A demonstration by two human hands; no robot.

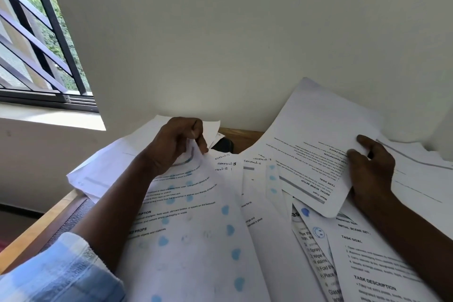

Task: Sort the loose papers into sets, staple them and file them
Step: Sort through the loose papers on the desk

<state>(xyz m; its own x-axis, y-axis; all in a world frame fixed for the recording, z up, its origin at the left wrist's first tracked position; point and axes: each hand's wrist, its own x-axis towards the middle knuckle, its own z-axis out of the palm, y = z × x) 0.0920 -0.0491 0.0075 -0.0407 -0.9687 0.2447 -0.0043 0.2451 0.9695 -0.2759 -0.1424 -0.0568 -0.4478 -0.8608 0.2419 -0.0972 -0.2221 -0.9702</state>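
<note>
Loose printed papers cover the desk in overlapping layers. My left hand (177, 142) pinches the top corner of a sheet marked with blue heart stickers (196, 233), lifting it off the pile. My right hand (371, 167) holds a printed sheet (316, 144) by its right edge, raised and tilted up toward the wall, its text upside down to me. Between the hands lie sheets with handwritten section labels (226, 163). More printed task sheets (367, 252) lie under my right forearm.
The wooden desk edge (36, 235) runs along the left, with a bare strip of desk (241, 136) at the back by the white wall. A dark object (221, 146) lies partly hidden behind the papers. A barred window (36, 44) is at upper left.
</note>
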